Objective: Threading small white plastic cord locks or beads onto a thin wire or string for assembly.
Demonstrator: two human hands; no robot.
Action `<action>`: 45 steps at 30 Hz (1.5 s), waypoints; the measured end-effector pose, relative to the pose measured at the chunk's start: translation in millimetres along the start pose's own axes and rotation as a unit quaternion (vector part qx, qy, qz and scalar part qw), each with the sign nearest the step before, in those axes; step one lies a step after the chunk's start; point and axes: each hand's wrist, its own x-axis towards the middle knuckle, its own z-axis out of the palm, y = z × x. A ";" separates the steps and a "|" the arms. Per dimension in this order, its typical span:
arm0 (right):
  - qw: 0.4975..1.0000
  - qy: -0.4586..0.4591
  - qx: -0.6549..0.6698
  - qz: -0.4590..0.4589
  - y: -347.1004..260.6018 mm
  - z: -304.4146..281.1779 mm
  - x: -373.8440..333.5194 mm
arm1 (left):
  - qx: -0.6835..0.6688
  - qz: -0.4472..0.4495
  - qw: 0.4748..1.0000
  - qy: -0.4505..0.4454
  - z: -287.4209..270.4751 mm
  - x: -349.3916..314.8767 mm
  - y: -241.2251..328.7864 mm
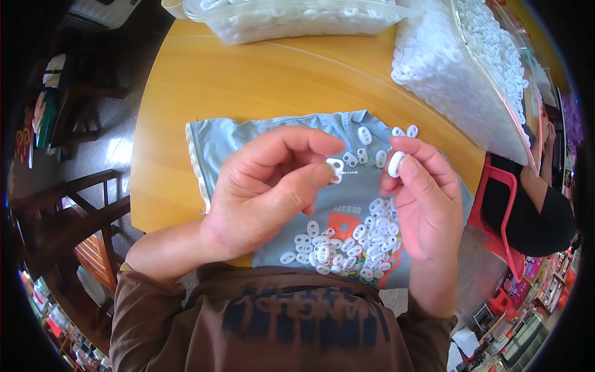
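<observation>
Yellow tabletop [248,80] carries a clear bin [297,30] at its far edge and a grey-blue garment [232,137] at its near edge, above which the left hand [266,189] pinches a holed white piece [336,171] and the right hand [429,201] a rounded white piece [395,165], with similar pieces [380,230] heaped near the garment's near edge.

Two white pieces [396,165] pinched in fingertips [323,174], dozens below; two bins [266,32] seen past fingertips, one blue shirt [224,144] beneath.
</observation>
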 end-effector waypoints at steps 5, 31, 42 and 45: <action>0.993 -0.005 0.109 0.036 8.8 12.2 1.1 | 0.038 -0.023 0.999 0.012 7.4 -1.2 4.1; 0.990 -0.066 0.124 0.019 24.7 31.4 -5.3 | 0.002 0.045 0.999 0.019 0.9 -3.2 0.3; 0.998 -0.050 0.001 0.041 21.2 33.3 -10.6 | 0.001 0.049 0.999 0.013 3.7 -2.5 0.1; 0.996 -0.072 0.027 0.039 23.5 29.0 -10.6 | 0.000 0.052 0.999 0.014 3.0 -2.9 -1.1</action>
